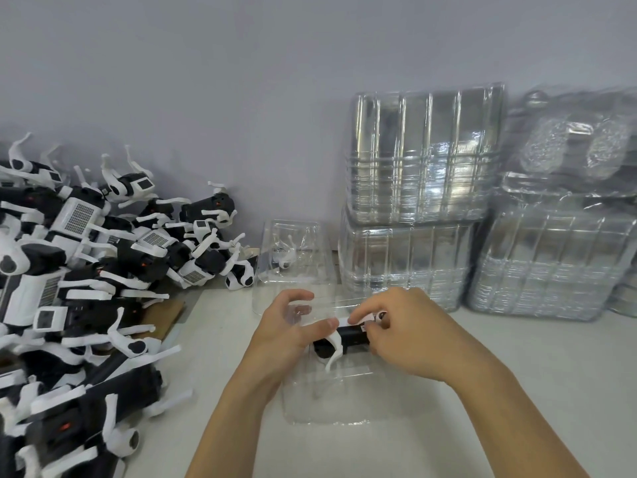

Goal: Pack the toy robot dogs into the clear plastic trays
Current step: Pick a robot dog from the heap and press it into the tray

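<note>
A: Where is the toy at this moment?

B: A small black-and-white plastic toy robot dog (339, 336) sits at the centre of the frame, held over a clear moulded plastic tray (327, 398) that lies on the white tabletop (517, 391). Both of the person's hands are on it.

A: How do the fingers lie?

B: The right hand (403, 332) has its fingers curled round the dog's black body and a white leg, pinching it. The left hand (289, 332) presses its thumb against the dog's other end, while its remaining fingers are spread and half curled above a second clear tray (293, 267) just behind.

A: And the surroundings?

B: A large heap of black-and-white robot dogs (79, 277) fills the left side of the frame, legs sticking out every way, some lying on a brown piece of cardboard (162, 319). In the upper right, stacks of clear ribbed plastic trays (424, 188) stand against the pale grey wall (241, 81), with another wrapped stack of trays (565, 236) just beside them at the right edge. That second tray shows a white shape inside, too blurred to tell.
</note>
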Tool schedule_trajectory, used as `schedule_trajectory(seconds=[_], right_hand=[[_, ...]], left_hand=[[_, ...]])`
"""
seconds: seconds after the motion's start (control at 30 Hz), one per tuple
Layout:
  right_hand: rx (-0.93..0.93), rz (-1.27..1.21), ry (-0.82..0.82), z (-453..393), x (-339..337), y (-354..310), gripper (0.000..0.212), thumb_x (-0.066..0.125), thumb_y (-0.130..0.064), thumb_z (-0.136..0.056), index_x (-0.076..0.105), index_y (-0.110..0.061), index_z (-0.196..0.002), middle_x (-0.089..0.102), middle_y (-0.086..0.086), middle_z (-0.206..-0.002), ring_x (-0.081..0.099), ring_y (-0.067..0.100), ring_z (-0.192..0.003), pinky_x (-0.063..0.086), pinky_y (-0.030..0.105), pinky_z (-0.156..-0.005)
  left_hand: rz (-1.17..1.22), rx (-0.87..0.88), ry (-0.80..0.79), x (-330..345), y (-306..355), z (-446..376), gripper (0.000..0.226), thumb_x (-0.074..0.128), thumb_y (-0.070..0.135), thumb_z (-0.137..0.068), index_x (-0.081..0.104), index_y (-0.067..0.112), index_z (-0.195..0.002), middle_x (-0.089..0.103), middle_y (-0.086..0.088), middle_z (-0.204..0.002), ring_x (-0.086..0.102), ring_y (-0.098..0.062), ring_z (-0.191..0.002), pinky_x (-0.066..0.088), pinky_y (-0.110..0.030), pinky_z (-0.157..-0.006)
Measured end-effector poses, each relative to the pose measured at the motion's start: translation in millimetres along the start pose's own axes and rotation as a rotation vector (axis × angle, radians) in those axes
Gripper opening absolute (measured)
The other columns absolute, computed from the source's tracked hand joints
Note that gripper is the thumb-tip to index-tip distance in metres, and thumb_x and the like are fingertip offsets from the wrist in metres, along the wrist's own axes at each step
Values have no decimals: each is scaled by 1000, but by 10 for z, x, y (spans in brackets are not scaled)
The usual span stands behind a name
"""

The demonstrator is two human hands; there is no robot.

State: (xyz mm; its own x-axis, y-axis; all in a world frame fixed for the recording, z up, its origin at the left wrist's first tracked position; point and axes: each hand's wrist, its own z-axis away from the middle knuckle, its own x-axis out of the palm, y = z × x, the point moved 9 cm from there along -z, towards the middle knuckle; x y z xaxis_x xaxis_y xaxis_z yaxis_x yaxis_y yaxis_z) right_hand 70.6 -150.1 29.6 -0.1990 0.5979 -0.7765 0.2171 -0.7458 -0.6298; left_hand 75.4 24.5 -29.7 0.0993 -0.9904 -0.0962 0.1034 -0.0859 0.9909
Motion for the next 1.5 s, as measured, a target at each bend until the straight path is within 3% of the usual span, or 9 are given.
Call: schedule_trajectory(seconds=[0.13, 0.4, 0.53, 0.63, 0.73, 0.83, 1.1, 1.37, 1.5], right_hand=[[-77, 50, 71, -25, 6, -69, 35, 50, -16, -97, 72, -33, -117, 39, -24, -63, 47, -4, -52, 33, 11, -53], [-83, 123, -21, -16, 93, -38, 45, 47, -13, -92, 73, -41, -114, 46, -17, -48, 44, 6, -53, 35, 20, -53], [-84, 38, 30, -21, -10, 13, 37, 49, -14, -94, 74, -35, -110, 50, -18, -50, 52, 2, -49, 37, 15, -50], [-95, 6, 212, -29, -251, 69, 33, 51, -13, -92, 76, -34, -97, 52, -31, -50, 51, 1, -48, 35, 14, -48], [-105, -43, 374, -17, -443, 185, 34, 53, -11, -92, 75, -37, -88, 53, -12, -47, 45, 8, -42, 39, 21, -45], [-123, -100, 412, -17, -479, 271, 34, 55, -9, -93, 76, -36, -88, 50, -10, -45, 42, 8, -41, 37, 18, -45], [-142, -218, 431, -20, -486, 315, 36, 55, -6, -94, 76, -36, -90, 49, -11, -45, 39, 6, -40, 37, 17, -44], [-134, -313, 493, 33, -595, 364, 36, 54, -3, -95, 76, -31, -94, 53, -9, -47, 38, 6, -39, 32, 13, -42], [-167, -381, 576, 95, -743, 367, 35, 54, -4, -96, 75, -31, -96, 57, -8, -51, 39, 6, -40, 32, 14, -40]], left_hand=[[-17, 4, 12, -3, 12, 0, 44, 86, 27, -76, 62, 35, -112, 61, 4, -120, 58, 2, -108, 42, -15, -73], [-149, 29, 41, -6, 52, 8, 34, 79, 33, -83, 58, 35, -110, 59, 7, -117, 57, 0, -109, 40, -15, -72], [-523, 227, 174, -61, 312, 50, 31, 76, 42, -84, 55, 35, -107, 55, 17, -113, 52, -1, -107, 42, -18, -80], [-698, 456, 235, 7, 611, 159, 21, 69, 44, -88, 60, 32, -103, 59, 19, -110, 51, -3, -109, 41, -24, -91], [-735, 584, 34, 275, 734, 253, 41, 63, 68, -77, 68, 36, -101, 54, 30, -115, 40, 11, -120, 30, -18, -104], [-892, 465, -160, 497, 573, 269, 79, 50, 94, -54, 66, 46, -115, 40, 32, -143, 21, 7, -138, 12, -28, -117], [-1062, 355, -287, 565, 387, 276, 94, 58, 96, -45, 36, 67, -132, 3, 21, -166, -8, -11, -153, -10, -47, -124], [-1052, 411, -189, 554, 456, 291, 78, 70, 79, -59, 47, 56, -130, 22, 20, -155, 13, -2, -137, -3, -40, -122], [-914, 403, -203, 423, 562, 313, 72, 73, 77, -56, 52, 60, -122, 30, 25, -140, 12, 13, -110, 6, -29, -113]])
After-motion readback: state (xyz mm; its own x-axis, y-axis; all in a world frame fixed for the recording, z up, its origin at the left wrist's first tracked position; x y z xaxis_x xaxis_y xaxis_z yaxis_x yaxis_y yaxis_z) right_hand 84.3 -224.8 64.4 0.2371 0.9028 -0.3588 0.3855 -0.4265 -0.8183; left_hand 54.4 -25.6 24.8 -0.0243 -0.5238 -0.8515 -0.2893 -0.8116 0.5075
